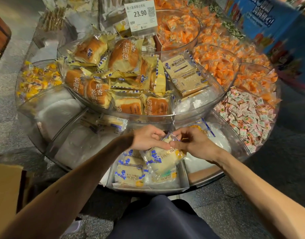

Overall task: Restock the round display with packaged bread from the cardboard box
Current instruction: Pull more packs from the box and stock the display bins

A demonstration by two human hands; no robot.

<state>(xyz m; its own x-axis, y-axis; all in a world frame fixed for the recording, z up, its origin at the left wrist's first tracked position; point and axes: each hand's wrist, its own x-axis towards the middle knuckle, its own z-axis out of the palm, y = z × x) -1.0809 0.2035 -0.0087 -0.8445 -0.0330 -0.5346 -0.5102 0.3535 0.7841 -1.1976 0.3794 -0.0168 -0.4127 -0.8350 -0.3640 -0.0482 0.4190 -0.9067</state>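
Now our left hand (147, 138) and right hand (193, 143) pinch the far end of the bread packet (161, 161), its length hanging toward us.

Bare forearms (75, 173) lead back from the left grip (148, 138) and right grip (193, 142); below them, dark navy trousers (158, 219) and a pale shoe (74, 226).

Dim warm indoor light, glare on clear display walls (196, 116), wide-angle bending at edges, motion blur upper right, floor in shadow lower right
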